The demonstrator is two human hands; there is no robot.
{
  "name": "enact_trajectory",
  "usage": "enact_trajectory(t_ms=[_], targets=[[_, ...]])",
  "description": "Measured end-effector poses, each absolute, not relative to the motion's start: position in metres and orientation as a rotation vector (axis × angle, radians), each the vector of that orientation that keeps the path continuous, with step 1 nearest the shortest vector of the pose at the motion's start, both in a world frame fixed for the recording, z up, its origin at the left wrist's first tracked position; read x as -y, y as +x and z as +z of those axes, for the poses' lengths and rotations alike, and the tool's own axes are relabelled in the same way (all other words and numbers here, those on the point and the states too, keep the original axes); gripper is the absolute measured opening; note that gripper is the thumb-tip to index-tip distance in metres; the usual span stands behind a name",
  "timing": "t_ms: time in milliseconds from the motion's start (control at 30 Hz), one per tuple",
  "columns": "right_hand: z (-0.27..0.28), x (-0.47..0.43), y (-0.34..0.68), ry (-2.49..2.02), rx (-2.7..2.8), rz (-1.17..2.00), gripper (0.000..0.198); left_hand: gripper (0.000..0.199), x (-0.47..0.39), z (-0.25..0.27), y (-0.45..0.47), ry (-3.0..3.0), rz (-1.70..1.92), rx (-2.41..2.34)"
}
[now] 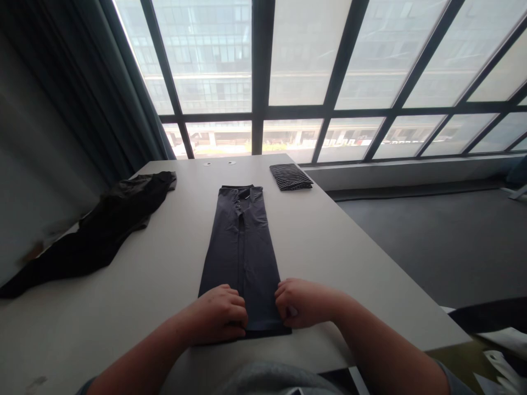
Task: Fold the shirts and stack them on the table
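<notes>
A dark grey garment (261, 263) lies flat on the table in a long, narrow strip, with several small buttons near its far end. Two of its layers meet along a lengthwise seam down the middle. Over its near left part, my left hand (224, 311) is closed, fingers curled onto the fabric by the near hem. At the near right edge, my right hand (302, 303) is closed too, its fingertips curled at the cloth. The fingertips of both hands are partly hidden.
The white table (329, 263) carries a folded black-and-white striped cloth (290, 177) at its far right and a crumpled black garment (111, 225) on the left. Beyond stand large windows (302, 55) and a dark curtain (94, 82). White items (504, 362) sit at the lower right.
</notes>
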State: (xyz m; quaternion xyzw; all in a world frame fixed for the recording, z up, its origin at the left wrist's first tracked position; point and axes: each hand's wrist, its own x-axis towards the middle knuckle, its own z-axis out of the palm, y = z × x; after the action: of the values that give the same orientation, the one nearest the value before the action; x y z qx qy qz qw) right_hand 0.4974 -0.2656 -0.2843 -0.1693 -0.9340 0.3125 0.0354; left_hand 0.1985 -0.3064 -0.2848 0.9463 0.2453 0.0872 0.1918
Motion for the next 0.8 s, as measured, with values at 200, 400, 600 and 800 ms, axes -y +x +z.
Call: enact_trajectory(t_ms=[200,400,600,800], targets=[[-0.285,0.262,0.5,-0.451,2.816,0.861,0.013,0.016,0.304,-0.282,0.195,2.555,0.177,-0.678],[-0.286,0.28,0.489,-0.504,2.718,0.721,0.05,0.05,0.317,-0.274,0.181,2.469,0.125,-0.858],[-0.306,0.293,0.5,-0.506,2.811,0.815,0.064,0.04,0.35,-0.287,0.136,2.441,0.229,-1.075],[-0.306,0.302,0.518,-0.473,2.724,0.725,0.051,0.029,0.368,-0.313,0.093,2.569,0.641,-1.186]])
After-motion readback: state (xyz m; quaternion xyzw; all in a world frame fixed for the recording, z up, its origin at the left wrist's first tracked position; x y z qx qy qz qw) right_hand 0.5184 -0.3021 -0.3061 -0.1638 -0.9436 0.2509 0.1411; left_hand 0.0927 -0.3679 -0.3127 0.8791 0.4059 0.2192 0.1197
